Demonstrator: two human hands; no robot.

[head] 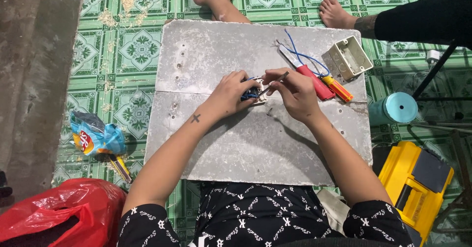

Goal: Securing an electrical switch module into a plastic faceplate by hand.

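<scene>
Hands [265,92] gripping wired switch [251,93], grey board [236,148]

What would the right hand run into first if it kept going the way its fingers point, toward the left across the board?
Most likely the small fitting with blue wires, which the left hand pins down. The right hand holds a thin metal tool whose tip already seems to touch it, though depth is unclear.

1. The grey board [255,148] is looking matt, rough and scratched.
2. The red screwdriver handle [314,82] is showing glossy plastic.
3. The beige box [350,57] is appearing as smooth plastic.
4. The floor tiles [132,55] are shining, glazed.
</scene>
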